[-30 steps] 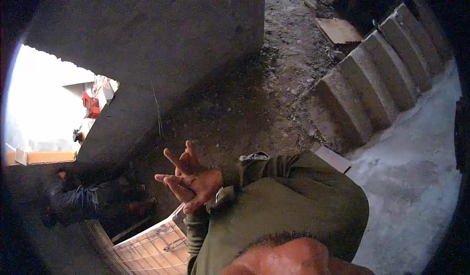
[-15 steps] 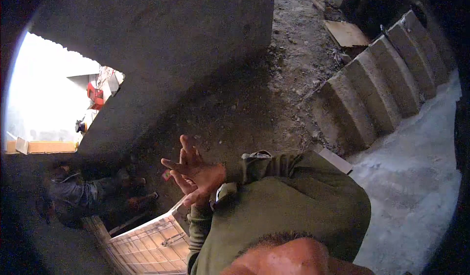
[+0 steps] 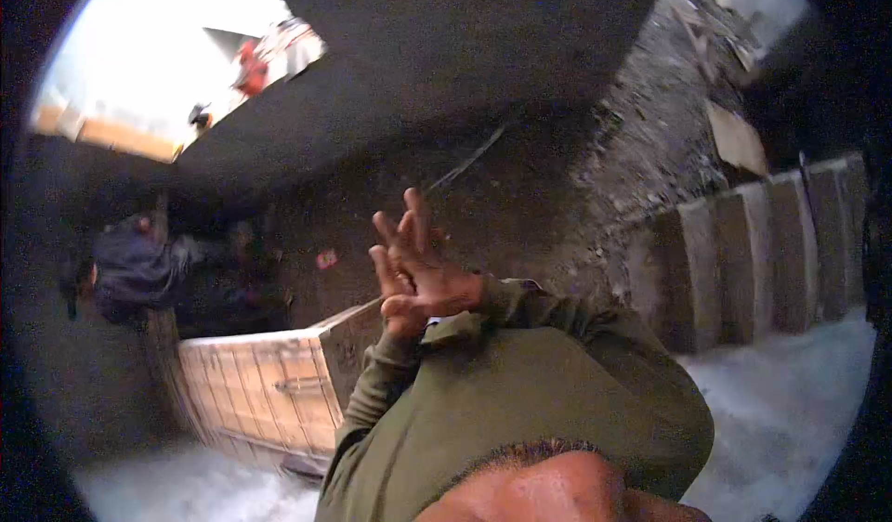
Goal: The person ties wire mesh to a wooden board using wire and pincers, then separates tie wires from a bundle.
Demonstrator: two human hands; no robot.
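Observation:
My two hands are raised together in front of my green shirt (image 3: 530, 373). The fingers of my right hand (image 3: 437, 276) are stretched out and apart, with its palm turned toward the other hand. My left hand (image 3: 403, 316) lies against it from below, partly covered, and the fingers that show are extended. I see no object held in either one. Something small and pale shows at the wrists, too blurred to name.
A wooden panel box (image 3: 265, 383) with metal rods stands at lower left. Behind it a person in dark clothes (image 3: 139, 271) is bent low. Concrete steps (image 3: 743, 253) rise on the right, beside rubble ground (image 3: 641, 132). A small red item (image 3: 326, 258) lies on the dark floor.
The view has swung, so the wall opening and the box appear shifted. My hands have come closer together and sit further right and higher in the picture.

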